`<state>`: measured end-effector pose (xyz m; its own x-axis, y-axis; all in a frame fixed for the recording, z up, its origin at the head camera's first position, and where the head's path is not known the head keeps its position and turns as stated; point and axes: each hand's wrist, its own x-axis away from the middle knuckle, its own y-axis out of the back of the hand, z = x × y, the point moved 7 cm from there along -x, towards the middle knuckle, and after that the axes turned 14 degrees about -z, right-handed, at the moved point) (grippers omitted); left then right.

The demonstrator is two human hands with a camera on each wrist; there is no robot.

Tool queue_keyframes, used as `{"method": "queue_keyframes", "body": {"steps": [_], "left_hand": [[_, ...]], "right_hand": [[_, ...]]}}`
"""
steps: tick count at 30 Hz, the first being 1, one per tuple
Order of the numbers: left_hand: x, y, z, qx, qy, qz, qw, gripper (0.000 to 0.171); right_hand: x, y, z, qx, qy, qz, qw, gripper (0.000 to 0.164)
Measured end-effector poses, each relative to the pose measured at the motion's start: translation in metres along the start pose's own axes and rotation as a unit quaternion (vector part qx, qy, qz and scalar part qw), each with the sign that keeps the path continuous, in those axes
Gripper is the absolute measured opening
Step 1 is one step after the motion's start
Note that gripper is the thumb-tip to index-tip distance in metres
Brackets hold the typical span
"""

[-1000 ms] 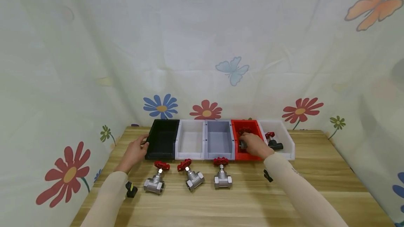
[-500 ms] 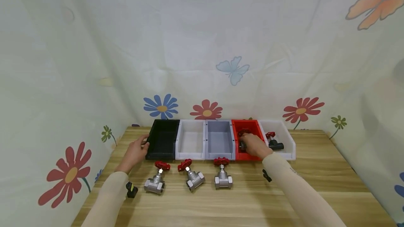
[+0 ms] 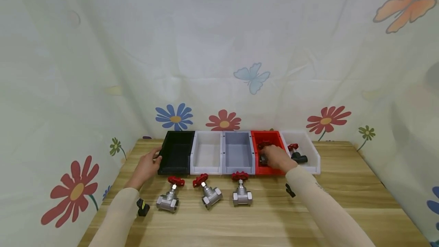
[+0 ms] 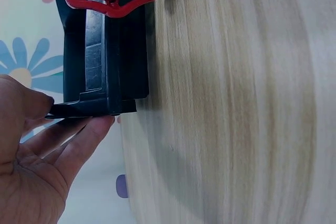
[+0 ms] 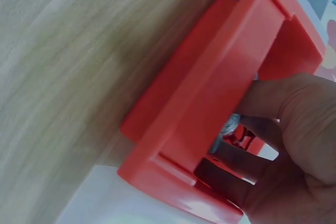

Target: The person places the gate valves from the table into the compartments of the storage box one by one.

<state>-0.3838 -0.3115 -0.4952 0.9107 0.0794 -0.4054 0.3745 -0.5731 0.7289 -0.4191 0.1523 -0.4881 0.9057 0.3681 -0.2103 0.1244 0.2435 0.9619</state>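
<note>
My left hand pinches the left side wall of a black bin. In the left wrist view the thumb lies over the wall's top and the fingers are against its outer side. My right hand reaches down into a red bin, its fingers curled round a gate valve with a red handwheel. The fingers and the bin's front wall hide most of that valve. Before the bins, three silver gate valves with red handwheels lie on the table: a left one, a middle one and a right one.
Between the black and red bins stand a white bin and a grey bin. At the row's right end, another white bin holds a black-bodied valve with a red handwheel. A flower-printed cloth hangs behind the wooden table.
</note>
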Motion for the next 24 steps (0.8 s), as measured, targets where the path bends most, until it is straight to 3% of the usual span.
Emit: {"method": "queue_keyframes", "body": {"steps": [11, 24], "left_hand": [[0.002, -0.001, 0.001, -0.002, -0.001, 0.005, 1.0, 0.045], [0.002, 0.0, -0.001, -0.004, 0.003, 0.001, 1.0, 0.045]], "right_hand": [[0.005, 0.012, 0.0, -0.012, -0.039, -0.011, 0.999, 0.037], [0.016, 0.038, 0.015, 0.001, -0.032, -0.047, 0.998, 0.045]]}}
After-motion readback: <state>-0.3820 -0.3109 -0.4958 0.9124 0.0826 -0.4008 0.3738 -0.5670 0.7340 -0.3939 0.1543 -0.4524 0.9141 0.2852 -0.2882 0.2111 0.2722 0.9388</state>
